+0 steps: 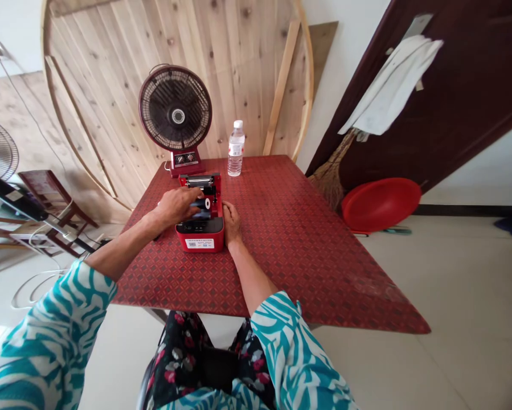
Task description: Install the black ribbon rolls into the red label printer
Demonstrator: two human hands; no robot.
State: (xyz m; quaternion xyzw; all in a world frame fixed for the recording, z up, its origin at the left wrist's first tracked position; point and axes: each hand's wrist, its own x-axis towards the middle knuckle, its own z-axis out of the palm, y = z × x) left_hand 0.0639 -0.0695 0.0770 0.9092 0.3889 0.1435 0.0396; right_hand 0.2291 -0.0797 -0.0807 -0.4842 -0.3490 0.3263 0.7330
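Note:
A small red label printer (200,230) with its lid raised sits on the red patterned table (290,239). My left hand (177,206) reaches over its open top, fingers curled round a black roll (204,204) inside the bay. My right hand (231,223) presses against the printer's right side, fingers wrapped along the casing, steadying it.
A red desk fan (176,117) and a clear water bottle (236,149) stand at the table's far edge. Round wooden boards lean on the wall behind. To the right are a broom (330,173), a red basin (380,203) and a dark door. Chairs and cables lie at left.

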